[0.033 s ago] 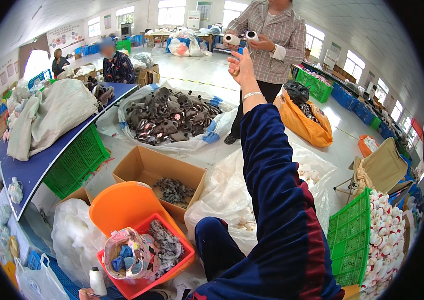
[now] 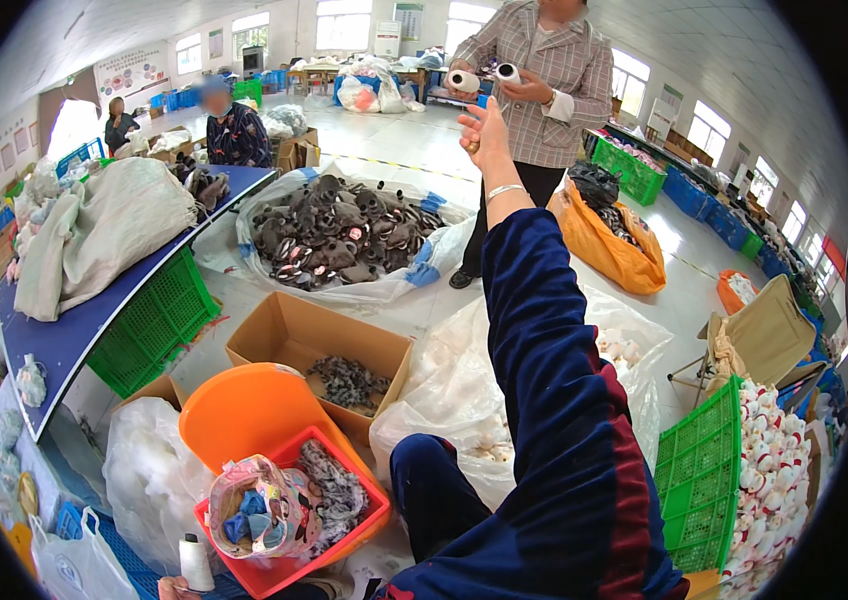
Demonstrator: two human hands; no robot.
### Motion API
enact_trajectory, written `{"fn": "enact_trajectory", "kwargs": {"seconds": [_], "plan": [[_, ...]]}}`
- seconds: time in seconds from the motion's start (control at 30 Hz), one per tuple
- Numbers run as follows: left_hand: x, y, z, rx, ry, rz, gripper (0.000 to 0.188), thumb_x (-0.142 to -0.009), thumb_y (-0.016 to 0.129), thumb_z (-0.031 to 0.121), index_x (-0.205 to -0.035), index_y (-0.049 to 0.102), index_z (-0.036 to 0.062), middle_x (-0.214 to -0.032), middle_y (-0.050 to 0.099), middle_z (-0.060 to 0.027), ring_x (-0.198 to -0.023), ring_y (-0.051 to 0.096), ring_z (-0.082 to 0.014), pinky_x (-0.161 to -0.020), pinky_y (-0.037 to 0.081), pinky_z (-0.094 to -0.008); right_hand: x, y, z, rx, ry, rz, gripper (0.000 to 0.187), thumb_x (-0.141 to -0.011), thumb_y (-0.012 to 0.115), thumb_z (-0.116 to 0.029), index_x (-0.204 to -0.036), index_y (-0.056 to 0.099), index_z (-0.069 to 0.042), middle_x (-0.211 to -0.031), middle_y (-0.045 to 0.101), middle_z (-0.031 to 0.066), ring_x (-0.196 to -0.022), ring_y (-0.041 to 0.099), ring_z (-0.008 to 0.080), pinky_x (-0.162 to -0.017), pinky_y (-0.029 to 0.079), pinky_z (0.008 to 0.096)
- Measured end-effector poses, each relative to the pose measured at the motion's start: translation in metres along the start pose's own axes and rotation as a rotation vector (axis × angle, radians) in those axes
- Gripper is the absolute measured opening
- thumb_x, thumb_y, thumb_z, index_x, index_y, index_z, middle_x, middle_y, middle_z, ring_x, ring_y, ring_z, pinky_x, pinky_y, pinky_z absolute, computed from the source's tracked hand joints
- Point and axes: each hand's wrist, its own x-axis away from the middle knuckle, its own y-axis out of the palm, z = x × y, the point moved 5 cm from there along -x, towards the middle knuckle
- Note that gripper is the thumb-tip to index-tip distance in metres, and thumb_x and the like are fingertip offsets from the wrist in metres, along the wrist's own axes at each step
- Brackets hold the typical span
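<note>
My right arm, in a dark blue velvet sleeve with a red stripe, reaches far forward. My right hand, wearing a ring and a bracelet, is raised with its fingers loosely bent and apart; I see nothing held in it. A small blue bit shows at its fingertips. Just beyond, a person in a checked jacket holds two white thread cones, one a left cone and one a right cone. At the lower left edge, my left hand, partly cut off, grips a white thread cone near its base.
An orange chair bears a red basket with a fabric bag and grey fluffy pieces. Beyond are an open carton, a sack of dark plush pieces and a blue table. A green crate stands right. Two people sit far left.
The person's two thread cones have shifted very slightly. My right hand has moved a touch to the right; my left hand stays where it was.
</note>
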Motion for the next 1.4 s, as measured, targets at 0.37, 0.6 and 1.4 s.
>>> {"fn": "enact_trajectory", "kwargs": {"seconds": [0.37,0.6,1.4], "plan": [[-0.006,0.02,0.004,-0.025,-0.048,0.049,0.018,-0.1,0.053,0.016,-0.1,0.061,0.0003,-0.095,0.06,-0.006,-0.092,0.053,-0.0181,-0.09,0.042,-0.0336,0.004,0.007,-0.043,1.64,-0.548,0.215,0.08,-0.074,0.08,-0.032,-0.14,0.038,-0.012,-0.125,0.055,0.0212,-0.11,0.062,0.0392,-0.091,0.053,0.0457],[0.0,0.01,0.002,-0.003,-0.071,0.122,0.019,-0.097,0.055,0.018,-0.101,0.063,0.0011,-0.095,0.06,-0.006,-0.092,0.053,-0.0185,-0.09,0.043,-0.0335,0.002,-0.009,-0.025,1.742,-0.459,0.334,0.06,-0.08,0.074,-0.035,-0.127,0.048,-0.009,-0.115,0.063,0.0224,-0.104,0.066,0.0405,-0.086,0.054,0.0489],[-0.002,0.071,0.014,0.14,0.02,0.03,0.016,-0.096,0.058,0.012,-0.081,0.053,0.007,-0.075,0.047,0.0003,-0.071,0.046,-0.012,-0.069,0.039,-0.0264,0.305,0.092,0.074,0.953,0.005,-0.77,0.043,-0.081,0.08,-0.025,-0.114,0.064,-0.004,-0.098,0.068,0.0054,-0.089,0.063,0.0148,-0.081,0.053,0.032]]}}
